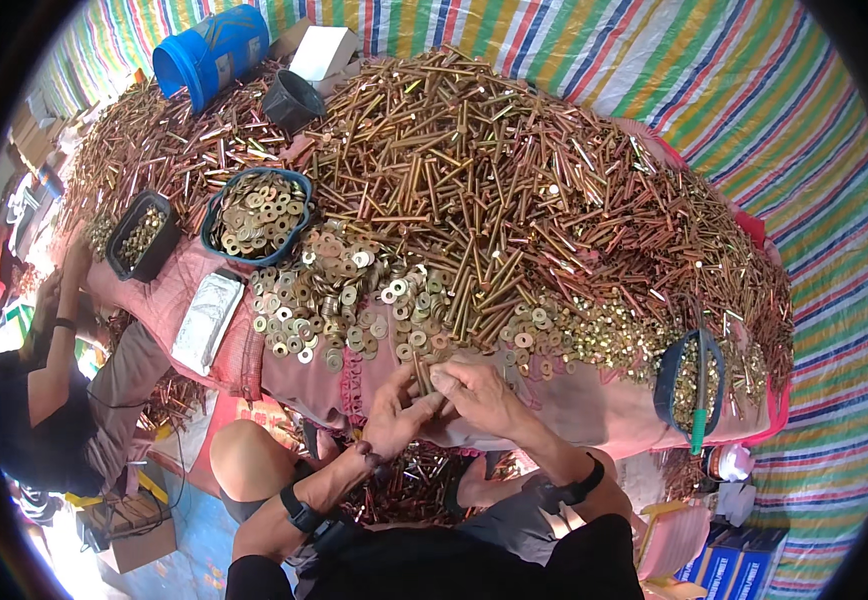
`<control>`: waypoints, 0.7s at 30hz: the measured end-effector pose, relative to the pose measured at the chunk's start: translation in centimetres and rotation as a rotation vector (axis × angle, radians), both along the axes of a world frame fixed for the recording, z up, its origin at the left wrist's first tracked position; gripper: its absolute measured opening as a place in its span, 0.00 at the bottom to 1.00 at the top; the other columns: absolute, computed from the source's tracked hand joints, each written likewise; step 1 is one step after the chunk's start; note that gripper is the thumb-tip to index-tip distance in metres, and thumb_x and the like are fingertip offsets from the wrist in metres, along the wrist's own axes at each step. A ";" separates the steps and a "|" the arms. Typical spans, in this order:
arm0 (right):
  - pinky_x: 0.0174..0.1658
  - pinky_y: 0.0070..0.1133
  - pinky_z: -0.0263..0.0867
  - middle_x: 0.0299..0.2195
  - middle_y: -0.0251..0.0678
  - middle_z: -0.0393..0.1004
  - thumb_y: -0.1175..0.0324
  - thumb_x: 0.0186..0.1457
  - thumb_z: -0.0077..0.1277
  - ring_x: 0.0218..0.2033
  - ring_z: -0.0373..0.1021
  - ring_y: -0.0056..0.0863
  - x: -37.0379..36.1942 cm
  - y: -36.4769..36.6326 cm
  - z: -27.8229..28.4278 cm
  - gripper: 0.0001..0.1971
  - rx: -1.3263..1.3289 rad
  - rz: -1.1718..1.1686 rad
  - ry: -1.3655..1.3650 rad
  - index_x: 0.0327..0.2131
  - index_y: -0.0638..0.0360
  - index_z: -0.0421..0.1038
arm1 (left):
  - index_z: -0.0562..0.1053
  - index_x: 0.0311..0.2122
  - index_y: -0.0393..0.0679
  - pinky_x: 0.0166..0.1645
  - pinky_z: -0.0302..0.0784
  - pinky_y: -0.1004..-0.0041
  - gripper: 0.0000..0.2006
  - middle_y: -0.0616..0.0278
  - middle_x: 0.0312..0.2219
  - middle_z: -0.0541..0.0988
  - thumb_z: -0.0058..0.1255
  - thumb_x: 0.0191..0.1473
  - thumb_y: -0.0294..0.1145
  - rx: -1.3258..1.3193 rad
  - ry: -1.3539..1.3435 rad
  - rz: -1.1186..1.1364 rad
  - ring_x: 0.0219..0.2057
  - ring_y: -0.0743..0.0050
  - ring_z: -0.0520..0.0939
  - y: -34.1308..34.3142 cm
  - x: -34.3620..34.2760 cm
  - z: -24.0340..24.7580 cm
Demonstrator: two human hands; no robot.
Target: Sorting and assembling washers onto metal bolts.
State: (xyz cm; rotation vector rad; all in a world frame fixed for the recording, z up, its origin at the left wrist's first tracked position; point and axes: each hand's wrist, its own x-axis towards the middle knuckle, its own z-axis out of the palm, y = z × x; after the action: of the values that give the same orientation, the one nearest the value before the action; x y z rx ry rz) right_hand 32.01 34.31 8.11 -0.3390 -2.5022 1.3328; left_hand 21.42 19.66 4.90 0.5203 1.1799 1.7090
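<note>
Both hands meet at the near edge of the cloth-covered work surface. My left hand (pixel 396 418) is closed around a long brass-coloured bolt (pixel 422 377), its end standing up past the fingers. Against it, my right hand (pixel 482 402) is pinched; whatever its fingers hold is hidden. Just beyond lie loose flat washers (pixel 354 300), with small brass-coloured nuts (pixel 604 335) farther right. A great heap of long bolts (pixel 454 160) rises behind them.
A blue basin of washers (pixel 257 217) and a dark tub of nuts (pixel 144 240) stand left. A dark basket (pixel 676 385) with a green-handled tool is right. A blue bucket (pixel 212 55) lies tipped at the back. Another person's arm (pixel 62 320) reaches in at far left.
</note>
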 end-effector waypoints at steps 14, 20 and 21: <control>0.36 0.40 0.64 0.29 0.47 0.70 0.72 0.58 0.51 0.31 0.70 0.49 -0.3 9.1 -0.1 0.13 0.583 -0.464 -0.207 0.47 0.51 0.75 | 0.72 0.40 0.38 0.41 0.81 0.73 0.05 0.60 0.34 0.83 0.54 0.63 0.27 0.059 -0.030 0.096 0.35 0.75 0.82 1.0 -0.2 -2.2; 0.33 0.42 0.61 0.30 0.47 0.69 0.72 0.58 0.53 0.29 0.68 0.49 -0.3 8.9 1.2 0.11 0.651 -0.448 -0.299 0.45 0.49 0.73 | 0.72 0.41 0.39 0.42 0.83 0.69 0.06 0.59 0.34 0.82 0.51 0.65 0.31 0.101 -0.065 0.097 0.36 0.71 0.84 1.0 -0.7 -2.1; 0.35 0.41 0.62 0.32 0.46 0.69 0.71 0.57 0.54 0.31 0.69 0.48 -0.1 8.9 1.3 0.09 0.666 -0.447 -0.303 0.43 0.49 0.74 | 0.72 0.41 0.39 0.42 0.83 0.69 0.06 0.59 0.34 0.82 0.51 0.65 0.31 0.105 -0.067 0.094 0.36 0.71 0.84 1.1 -0.8 -1.9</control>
State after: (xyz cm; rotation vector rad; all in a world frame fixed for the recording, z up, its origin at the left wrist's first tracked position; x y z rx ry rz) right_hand 31.93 43.25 9.38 -0.9152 -2.6963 0.2659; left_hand 20.61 20.77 3.00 0.4742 1.0862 1.8628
